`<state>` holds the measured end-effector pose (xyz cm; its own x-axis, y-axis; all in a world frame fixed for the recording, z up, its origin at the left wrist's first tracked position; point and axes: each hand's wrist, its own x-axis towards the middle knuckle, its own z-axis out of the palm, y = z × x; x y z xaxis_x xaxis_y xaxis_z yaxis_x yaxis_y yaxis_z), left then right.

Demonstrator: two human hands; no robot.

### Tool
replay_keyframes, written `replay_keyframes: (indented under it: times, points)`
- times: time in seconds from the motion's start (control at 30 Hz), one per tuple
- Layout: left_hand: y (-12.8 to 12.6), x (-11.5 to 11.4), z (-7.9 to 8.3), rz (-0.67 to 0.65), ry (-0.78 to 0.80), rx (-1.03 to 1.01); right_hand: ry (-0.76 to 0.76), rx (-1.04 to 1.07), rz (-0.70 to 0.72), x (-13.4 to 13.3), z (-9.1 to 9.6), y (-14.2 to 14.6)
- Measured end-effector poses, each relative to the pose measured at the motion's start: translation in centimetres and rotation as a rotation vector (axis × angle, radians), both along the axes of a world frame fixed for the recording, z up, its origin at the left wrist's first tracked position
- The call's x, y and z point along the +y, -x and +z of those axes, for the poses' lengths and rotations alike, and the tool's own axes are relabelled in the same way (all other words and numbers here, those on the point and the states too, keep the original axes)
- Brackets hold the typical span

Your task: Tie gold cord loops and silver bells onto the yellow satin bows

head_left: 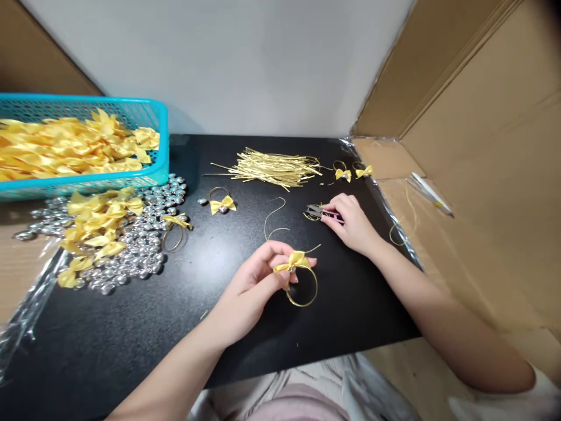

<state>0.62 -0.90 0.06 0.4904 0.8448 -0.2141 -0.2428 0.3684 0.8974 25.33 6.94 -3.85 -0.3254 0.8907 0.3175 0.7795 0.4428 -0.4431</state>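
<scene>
Pinched in my left hand (258, 280) is a yellow ribbon bow (298, 259) with a small silver bell or bead at its centre. A gold wire ring (315, 292) hangs below the bow, and loose wire ends stick out above it. My right hand (348, 221) is closed round a small pair of wire cutters (331, 214), which rest on the black table near some wire scraps. Part of the cutters' handle is hidden by my fingers. A curved length of thin gold wire (266, 219) lies between the hands.
A turquoise basket (163, 140) of yellow bows stands at the left. Before it lie silver beads (144, 251) and loose bows (94, 231). Gold wire strips (272, 168) lie at the back. Finished-looking bow rings (222, 204) sit about. White tweezers or scissors (432, 194) lie right.
</scene>
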Motion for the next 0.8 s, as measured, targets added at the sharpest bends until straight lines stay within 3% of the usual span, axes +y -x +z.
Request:
replay_keyframes:
  times: [0.2, 0.43, 0.57, 0.7, 0.8]
  points:
    - [0.0, 0.2, 0.7, 0.042, -0.055, -0.103, 0.018, -0.018, -0.002, 0.0, -0.1, 0.2]
    - [0.7, 0.5, 4.0, 0.049, -0.047, -0.109, -0.030, 0.001, -0.007, -0.3, -0.1, 0.3]
    - [0.9, 1.0, 4.6, 0.087, -0.125, -0.027, -0.107, 0.091, -0.010, -1.7, 2.4, 1.3]
    - [0.5, 1.6, 4.0, 0.072, -0.205, 0.060, -0.103, 0.568, 0.280, -3.8, 6.0, 3.7]
    - [0.2, 1.9, 3.4, 0.064, -0.223, 0.066, -0.118, 0.679, 0.354, -4.6, 7.4, 5.5]
